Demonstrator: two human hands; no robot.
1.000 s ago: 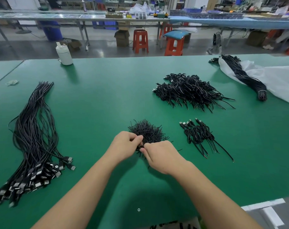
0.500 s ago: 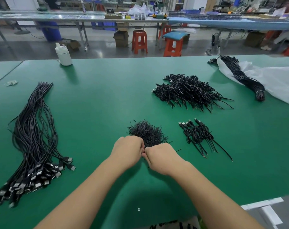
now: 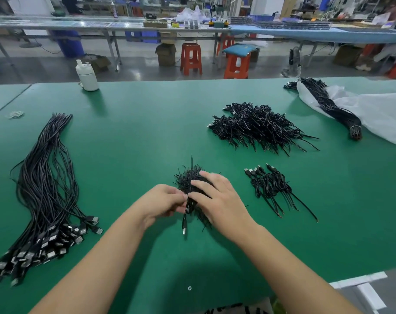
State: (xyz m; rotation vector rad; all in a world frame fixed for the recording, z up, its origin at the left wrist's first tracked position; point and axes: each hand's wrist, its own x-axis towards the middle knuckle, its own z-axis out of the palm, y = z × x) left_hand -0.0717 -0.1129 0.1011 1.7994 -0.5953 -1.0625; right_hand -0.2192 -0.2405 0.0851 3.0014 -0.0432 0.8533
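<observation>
Right hand (image 3: 222, 200) risen onto ties (image 3: 185, 176), left hand (image 3: 164, 201) pinching cable (image 3: 185, 219)

The table mat (image 3: 147, 132) is plain green. The heap of twist ties (image 3: 185, 177) on it is black, and the short cable (image 3: 185, 219) over it is black with a silver plug. The long USB cables (image 3: 40, 177) at the left are black with silver plugs. The bottle (image 3: 87, 75) and plastic bag (image 3: 378, 112) are white, and the stools (image 3: 190, 58) are orange-red, one with a teal cushion (image 3: 238, 49)
</observation>
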